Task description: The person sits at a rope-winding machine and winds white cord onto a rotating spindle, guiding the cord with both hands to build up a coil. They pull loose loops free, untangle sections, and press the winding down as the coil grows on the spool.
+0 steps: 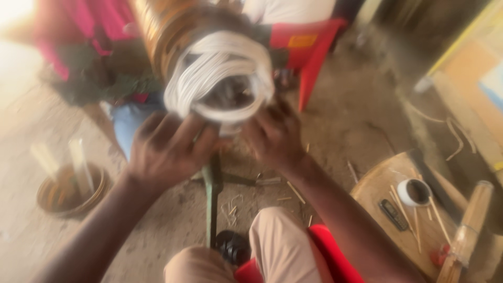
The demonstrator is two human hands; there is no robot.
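A coil of white strands (pixel 220 73) is wound in a ring at the front end of a brownish cylinder-shaped frame (pixel 167 26). My left hand (pixel 165 152) grips the ring's lower left edge. On the lower right edge, my right hand (pixel 275 136) holds it too. The picture is blurred by motion. A green metal stand (pixel 212 196) rises from the dirt floor under the coil, between my knees (pixel 272 246).
A small woven basket (pixel 70 188) with pale sticks sits on the floor at left. At right a flat round tray (pixel 398 209) carries a white cup, a dark phone and thin sticks. Red plastic chairs (pixel 309 44) and a seated person's clothing are behind the coil.
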